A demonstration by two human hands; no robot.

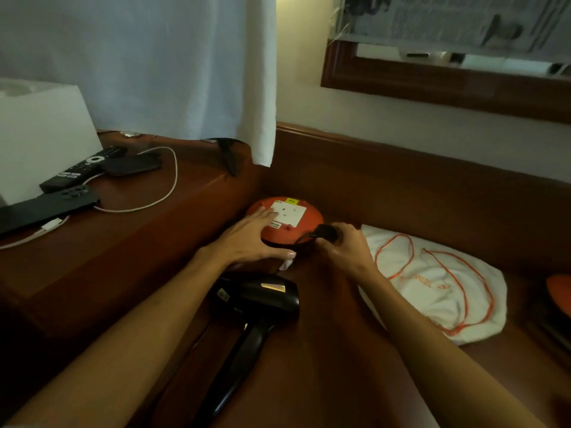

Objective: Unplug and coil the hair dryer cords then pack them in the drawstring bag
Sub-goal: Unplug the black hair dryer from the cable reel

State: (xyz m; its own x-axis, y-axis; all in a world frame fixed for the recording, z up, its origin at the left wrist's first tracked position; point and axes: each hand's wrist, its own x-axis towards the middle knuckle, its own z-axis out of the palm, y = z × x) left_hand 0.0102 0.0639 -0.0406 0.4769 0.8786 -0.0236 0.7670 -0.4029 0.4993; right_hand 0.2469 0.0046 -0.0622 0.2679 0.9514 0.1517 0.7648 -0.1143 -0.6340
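Orange round extension reel with white socket plate, on dark wood ledge; left hand flat on it, fingers straight; right hand pinches black plug, seemingly free of socket; black hair dryer near; white drawstring bag rightward; risk: trailing cord drags dryer, tangles.

Sticker on the orange socket reel by my hand: perhaps "BATTERY", blurred.
Bag print: unreadable.
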